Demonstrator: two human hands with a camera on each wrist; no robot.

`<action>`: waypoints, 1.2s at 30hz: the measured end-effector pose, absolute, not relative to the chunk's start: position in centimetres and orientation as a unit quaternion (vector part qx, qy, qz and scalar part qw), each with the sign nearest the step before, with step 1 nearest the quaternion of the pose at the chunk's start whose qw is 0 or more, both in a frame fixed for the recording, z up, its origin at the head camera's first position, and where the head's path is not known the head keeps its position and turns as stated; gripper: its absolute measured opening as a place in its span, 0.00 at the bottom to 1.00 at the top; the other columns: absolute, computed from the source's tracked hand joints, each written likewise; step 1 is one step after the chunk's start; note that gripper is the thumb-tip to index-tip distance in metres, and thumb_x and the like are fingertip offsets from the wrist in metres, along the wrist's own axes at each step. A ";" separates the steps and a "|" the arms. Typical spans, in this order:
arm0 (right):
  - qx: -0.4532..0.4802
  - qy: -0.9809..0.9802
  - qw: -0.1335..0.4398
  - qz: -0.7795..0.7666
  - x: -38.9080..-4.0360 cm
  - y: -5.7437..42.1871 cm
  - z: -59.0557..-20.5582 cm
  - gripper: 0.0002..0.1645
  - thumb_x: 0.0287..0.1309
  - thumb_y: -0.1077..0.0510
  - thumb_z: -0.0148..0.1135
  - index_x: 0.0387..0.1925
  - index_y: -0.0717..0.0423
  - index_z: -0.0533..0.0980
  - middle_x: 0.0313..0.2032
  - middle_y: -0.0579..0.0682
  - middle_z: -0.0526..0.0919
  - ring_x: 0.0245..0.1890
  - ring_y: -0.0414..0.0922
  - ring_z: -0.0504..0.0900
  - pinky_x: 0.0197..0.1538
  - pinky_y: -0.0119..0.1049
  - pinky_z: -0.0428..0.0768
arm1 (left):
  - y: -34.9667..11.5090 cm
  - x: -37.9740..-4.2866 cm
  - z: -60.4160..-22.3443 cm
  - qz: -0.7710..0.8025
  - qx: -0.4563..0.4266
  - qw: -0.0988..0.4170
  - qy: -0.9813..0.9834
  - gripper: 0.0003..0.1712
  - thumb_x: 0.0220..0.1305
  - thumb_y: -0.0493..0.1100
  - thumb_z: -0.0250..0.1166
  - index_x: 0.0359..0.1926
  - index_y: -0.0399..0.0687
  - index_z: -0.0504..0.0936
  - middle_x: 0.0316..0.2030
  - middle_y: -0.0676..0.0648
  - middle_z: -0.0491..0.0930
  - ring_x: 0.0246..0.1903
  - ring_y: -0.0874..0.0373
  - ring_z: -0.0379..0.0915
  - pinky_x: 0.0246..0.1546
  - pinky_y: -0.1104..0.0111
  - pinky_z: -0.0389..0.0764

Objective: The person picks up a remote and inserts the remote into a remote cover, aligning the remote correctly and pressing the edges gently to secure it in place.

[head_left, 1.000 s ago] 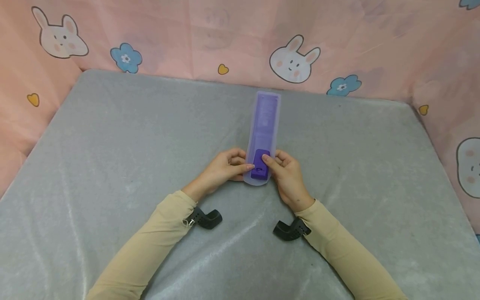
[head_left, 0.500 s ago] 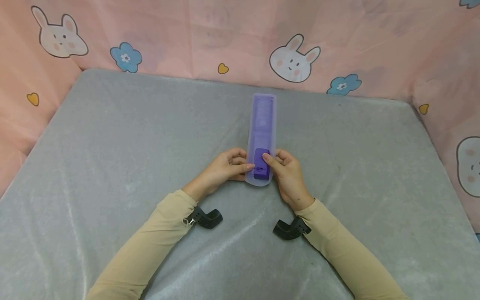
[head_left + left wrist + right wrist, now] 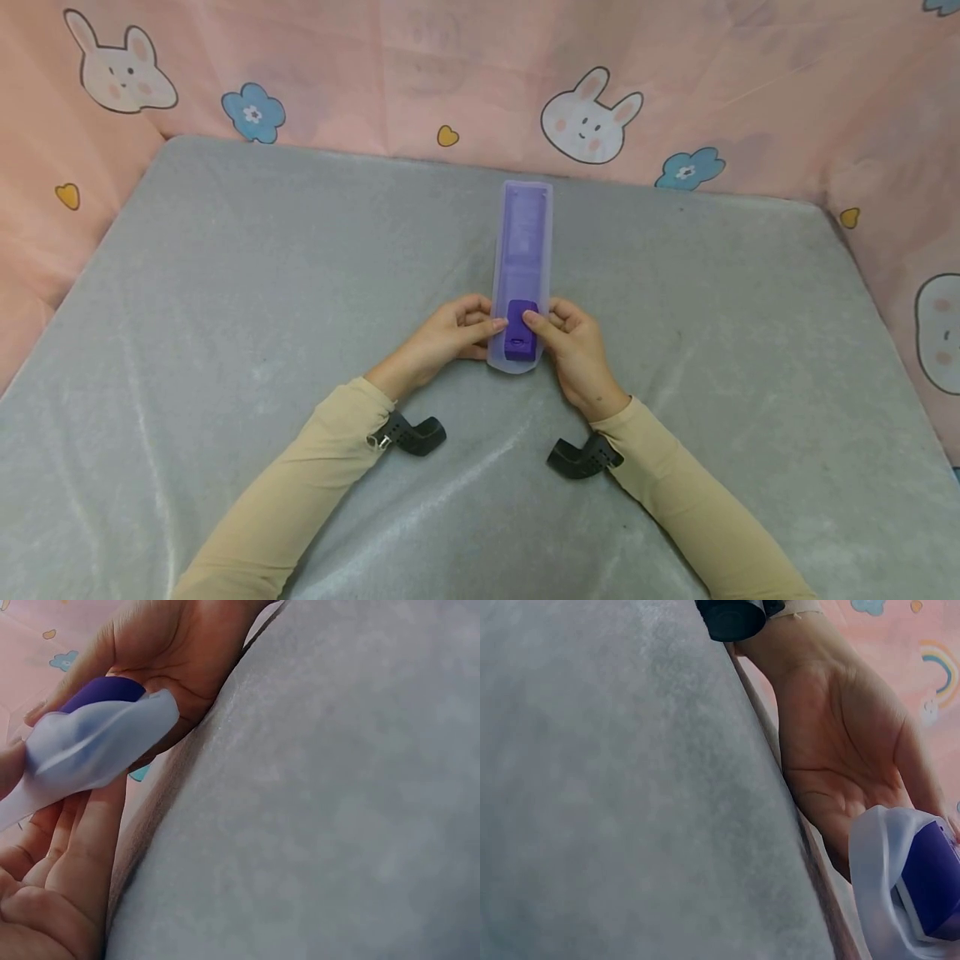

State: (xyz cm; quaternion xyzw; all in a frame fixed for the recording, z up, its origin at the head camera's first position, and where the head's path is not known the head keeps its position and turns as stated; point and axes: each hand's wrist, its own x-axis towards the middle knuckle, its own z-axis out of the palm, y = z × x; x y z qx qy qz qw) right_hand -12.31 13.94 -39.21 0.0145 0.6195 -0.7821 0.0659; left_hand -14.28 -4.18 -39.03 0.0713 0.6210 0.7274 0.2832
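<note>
Both hands hold a long, narrow, translucent lavender plastic case [image 3: 524, 229] with a rounded near end. A dark purple rectangular piece [image 3: 519, 343] sits in its near part. My left hand [image 3: 453, 337] grips the left side, thumb on top at the rim and fingers curled beneath. From the other side my right hand [image 3: 577, 350] holds the case, thumb pressing on the dark piece. In the left wrist view, the left fingers [image 3: 82, 847] lie under the whitish end of the case [image 3: 105, 739]. The dark piece [image 3: 930, 877] also appears at the right wrist view's edge.
A grey cloth-covered table [image 3: 262, 275] lies below the hands. Behind it hangs a pink curtain [image 3: 487, 75] printed with rabbits and flowers. Black camera mounts are strapped at the left wrist [image 3: 412, 435] and the right wrist [image 3: 581, 457].
The case's far end has swung left, so it points more straight ahead. My left thumb has shifted slightly up along the rim; both hands keep their hold.
</note>
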 end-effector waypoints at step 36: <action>-0.028 0.636 0.103 -0.765 -12.1 13.9 -38.8 0.05 0.59 0.70 0.57 0.36 0.61 0.75 0.32 0.47 0.86 0.36 0.40 0.83 0.41 0.31 0.81 | -4.2 -14.1 -38.7 0.723 0.079 0.282 0.626 0.27 0.64 0.35 0.58 0.63 0.33 0.64 0.52 0.31 0.75 0.41 0.51 0.79 0.40 0.61 0.82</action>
